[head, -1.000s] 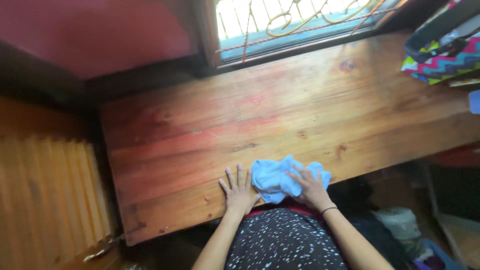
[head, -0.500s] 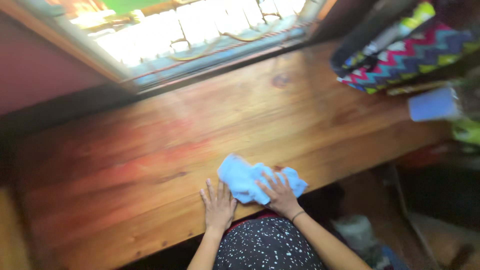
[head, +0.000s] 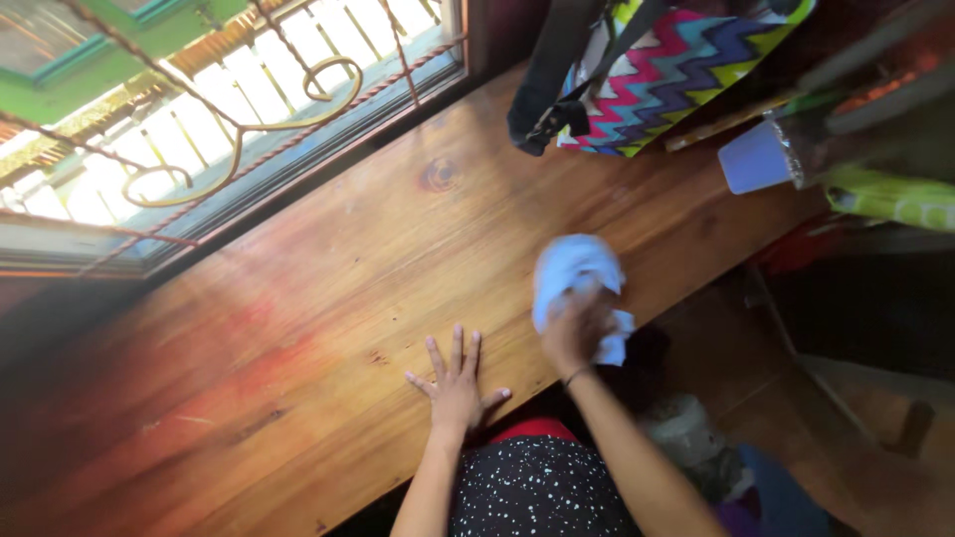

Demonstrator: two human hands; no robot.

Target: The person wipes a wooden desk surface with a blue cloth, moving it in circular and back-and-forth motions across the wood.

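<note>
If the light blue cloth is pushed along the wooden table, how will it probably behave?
The light blue cloth looks crumpled under the right hand, so it is probably floppy and light. On the smooth wooden table it likely slides easily, bunching rather than rolling.

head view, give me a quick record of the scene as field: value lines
surface: long wooden table set along a window
left hand: left hand flat on the table, fingers spread, near the front edge
right hand: right hand pressing a light blue cloth onto the table
cloth: bunched, partly blurred, close to the front edge
far end: zigzag-patterned bag and a pale blue cup
window: window grille with curled metal bars
</note>
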